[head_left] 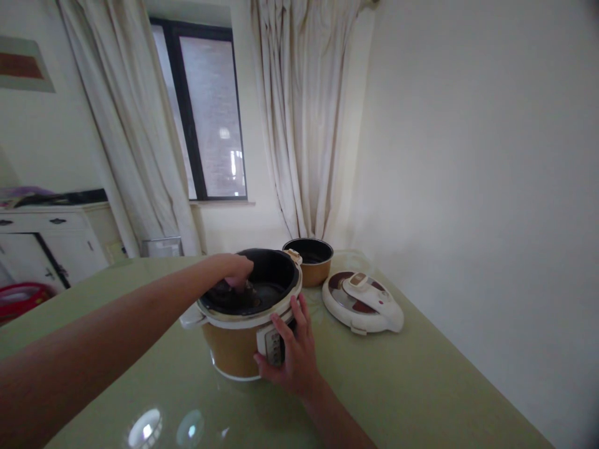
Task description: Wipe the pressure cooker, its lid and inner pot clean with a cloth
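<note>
An orange and white electric cooker (234,349) stands open on the green table (397,386). My left hand (236,271) reaches down into its black interior, fingers closed on a dark object I cannot make out. My right hand (290,352) presses flat against the cooker's front, fingers spread over the white control panel (271,343). Behind the cooker stands its orange inner pot (311,262) with a black lining. The white and brown lid (362,299) lies flat on the table to the right.
A plain white wall runs along the table's right side. Behind the table hang cream curtains (304,125) around a dark-framed window (206,112). A white cabinet (47,243) and a red item (19,296) stand at the far left.
</note>
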